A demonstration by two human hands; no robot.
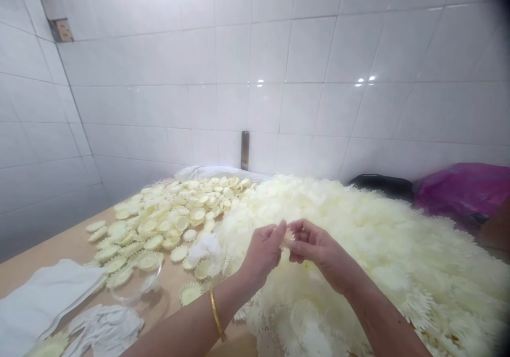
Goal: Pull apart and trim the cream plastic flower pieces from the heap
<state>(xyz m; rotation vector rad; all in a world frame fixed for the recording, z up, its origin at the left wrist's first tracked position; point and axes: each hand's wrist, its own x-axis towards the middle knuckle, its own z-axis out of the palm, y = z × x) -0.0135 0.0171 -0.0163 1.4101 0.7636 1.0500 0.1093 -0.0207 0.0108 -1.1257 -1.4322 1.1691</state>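
The left hand [263, 248] and the right hand [321, 251] together pinched one small frilled piece [287, 237], in front of one big pale heap [370, 240]. To the left were many frilled cups [163, 223], overlapping, not countable, and one clear bowl [154, 285]. The forearms hid part of the desk [75, 240].

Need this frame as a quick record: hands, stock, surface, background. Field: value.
left_hand: left hand, fingers and thumb pinching a small pale piece
right_hand: right hand, fingers at the same piece; firm grip or touch unclear
left_wrist: gold-coloured bracelet
stock_left: heaped pale-yellow discs with toothed edges
stock_right: large, pale, fluffy-looking pile, partly blurred
surface: brown tabletop
near_left: folded white cloth, crumpled white cloth, clear round dish
background: white tiled wall, magenta plastic at right
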